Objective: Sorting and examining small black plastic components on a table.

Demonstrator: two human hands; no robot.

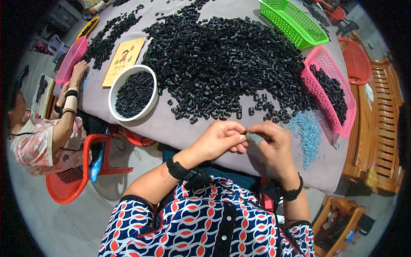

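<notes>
My left hand [217, 140] and my right hand [276, 144] meet over the near edge of the cloth-covered table. Fingers on both are pinched together at the tips. Whatever sits between them is too small or hidden to make out. Grey wrapping [255, 139] covers a digit of my right hand. Just beyond lies a broad heap of small black plastic pieces [222, 64], with a few strays close to my fingers. A scatter of tiny clear-blue pieces [309, 139] lies right of my right hand. To the left stands a white bowl [113, 100] of black tube-shaped pieces.
A pink basket [350, 115] holding black pieces stands at the right edge, a green basket [295, 35] behind it. A yellow booklet [125, 60] lies beyond the bowl. On the left, another person [47, 137] works by a pink basket [72, 60], near a red chair [70, 184].
</notes>
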